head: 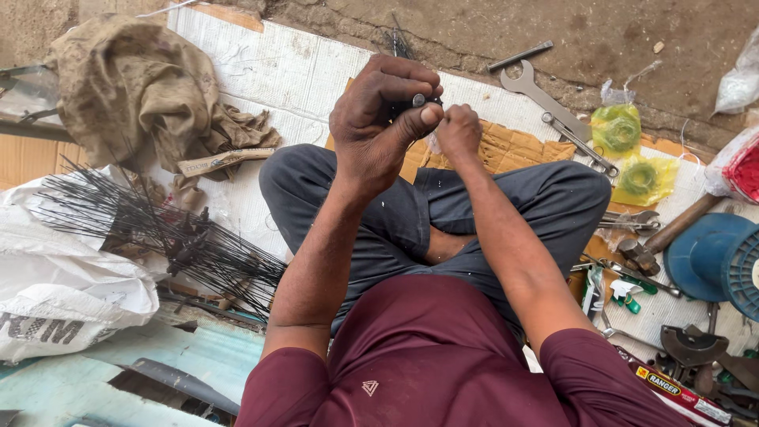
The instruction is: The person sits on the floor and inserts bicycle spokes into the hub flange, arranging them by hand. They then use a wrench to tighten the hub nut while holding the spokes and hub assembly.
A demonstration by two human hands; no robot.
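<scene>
A person sits cross-legged on white sheeting laid over the ground, both hands raised above the knees. Well off to the left of the grip lies a bundle of thin black spokes, fanned across a white sack, with a crumpled tan cloth beyond it. The left hand is closed, thumb and fingers clamped on a small dark metal part whose round end shows above the thumb. Touching it from the right, the right hand is curled into a fist, pinched on the same piece; what passes between the two hands is hidden. Farther right of the grip rest a flat spanner, two yellow-green rolls in clear bags, a hammer and a blue spool. The part looks small and greasy: a slip of the pinch could drop it into the lap or among the scattered tools, and the loose spoke ends nearby could prick a reaching arm.
</scene>
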